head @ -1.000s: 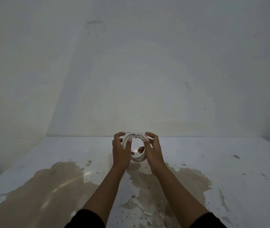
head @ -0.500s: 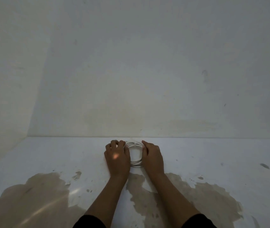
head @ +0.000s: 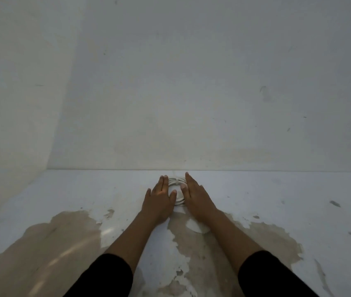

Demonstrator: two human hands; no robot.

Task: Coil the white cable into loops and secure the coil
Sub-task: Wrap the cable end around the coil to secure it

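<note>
Coil [head: 177,190] is lying flat on the table [head: 277,200] near the back wall [head: 191,82], bound by a small wrap [head: 176,181] at its far side. Left hand [head: 161,199] and right hand [head: 196,196] are resting palm-down on either side of it, fingers straight and released, touching or partly covering its edges, gripping nothing. Black sleeves [head: 108,275] are showing at the bottom, brown worn patches [head: 63,243] marking the tabletop.

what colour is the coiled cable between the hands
White, seen in the head view: the coiled cable.
</note>
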